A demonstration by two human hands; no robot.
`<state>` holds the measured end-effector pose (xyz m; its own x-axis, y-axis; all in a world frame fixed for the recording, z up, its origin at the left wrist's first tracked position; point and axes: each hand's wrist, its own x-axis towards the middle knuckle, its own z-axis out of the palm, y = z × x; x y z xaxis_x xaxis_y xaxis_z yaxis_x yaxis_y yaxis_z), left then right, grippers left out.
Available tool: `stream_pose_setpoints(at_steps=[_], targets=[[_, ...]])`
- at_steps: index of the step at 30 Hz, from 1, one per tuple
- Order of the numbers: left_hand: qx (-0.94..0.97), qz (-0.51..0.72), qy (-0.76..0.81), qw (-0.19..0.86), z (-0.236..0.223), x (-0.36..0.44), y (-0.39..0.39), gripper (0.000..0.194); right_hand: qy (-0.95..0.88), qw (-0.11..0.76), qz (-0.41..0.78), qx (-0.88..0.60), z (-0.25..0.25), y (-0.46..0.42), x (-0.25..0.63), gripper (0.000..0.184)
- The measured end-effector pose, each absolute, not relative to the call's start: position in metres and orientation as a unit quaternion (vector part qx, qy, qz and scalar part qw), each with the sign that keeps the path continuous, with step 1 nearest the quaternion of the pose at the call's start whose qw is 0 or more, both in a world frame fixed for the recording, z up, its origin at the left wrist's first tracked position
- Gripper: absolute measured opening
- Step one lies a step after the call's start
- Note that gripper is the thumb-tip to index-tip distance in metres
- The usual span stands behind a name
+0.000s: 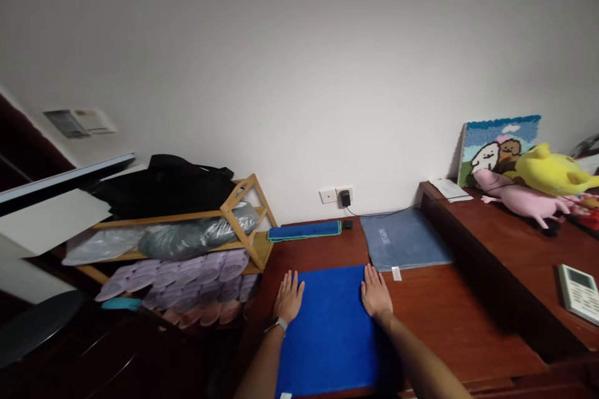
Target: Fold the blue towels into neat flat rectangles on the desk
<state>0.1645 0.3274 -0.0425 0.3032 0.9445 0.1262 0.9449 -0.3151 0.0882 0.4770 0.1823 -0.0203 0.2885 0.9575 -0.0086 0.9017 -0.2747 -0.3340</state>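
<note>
A bright blue towel (332, 330) lies spread flat on the dark wooden table (444, 318) right in front of me. My left hand (289, 297) rests flat at the towel's far left corner, fingers stretched out. My right hand (375, 292) lies flat at the far right corner, fingers also stretched out. Neither hand grips anything. Behind the towel lies a grey-blue towel (403, 239), spread flat. A folded blue towel with a green edge (304, 231) sits near the wall.
A bamboo rack (238, 218) with black and grey bags and several rolled towels stands left of the table. A raised wooden ledge (515, 249) on the right carries plush toys (538, 184), a picture, papers and a white remote (579, 292). A plug with a cable sits in the wall socket (345, 197).
</note>
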Motion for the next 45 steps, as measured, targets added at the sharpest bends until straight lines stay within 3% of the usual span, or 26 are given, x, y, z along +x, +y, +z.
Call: stream_pose_setpoints(at_steps=[7,12,15,32,45], targets=[[-0.82,-0.149,-0.551,0.045,-0.014,0.222,0.291,0.073,-0.583,0.129,0.114,-0.794,-0.015,0.182,0.476,0.066],[-0.909,-0.12,-0.396,-0.053,-0.022,0.331,0.216,0.066,-0.604,0.107,0.106,-0.783,-0.018,0.18,0.478,0.066],[-0.915,-0.103,-0.382,-0.083,-0.03,0.356,0.194,0.067,-0.615,0.091,0.1,-0.777,-0.021,0.178,0.48,0.067],[-0.852,-0.075,-0.517,-0.024,-0.024,0.178,0.243,0.074,-0.588,0.104,0.104,-0.796,-0.025,0.182,0.478,0.067],[-0.85,-0.097,-0.517,-0.028,-0.029,0.171,0.248,0.077,-0.582,0.123,0.11,-0.796,0.0,0.161,0.473,0.065]])
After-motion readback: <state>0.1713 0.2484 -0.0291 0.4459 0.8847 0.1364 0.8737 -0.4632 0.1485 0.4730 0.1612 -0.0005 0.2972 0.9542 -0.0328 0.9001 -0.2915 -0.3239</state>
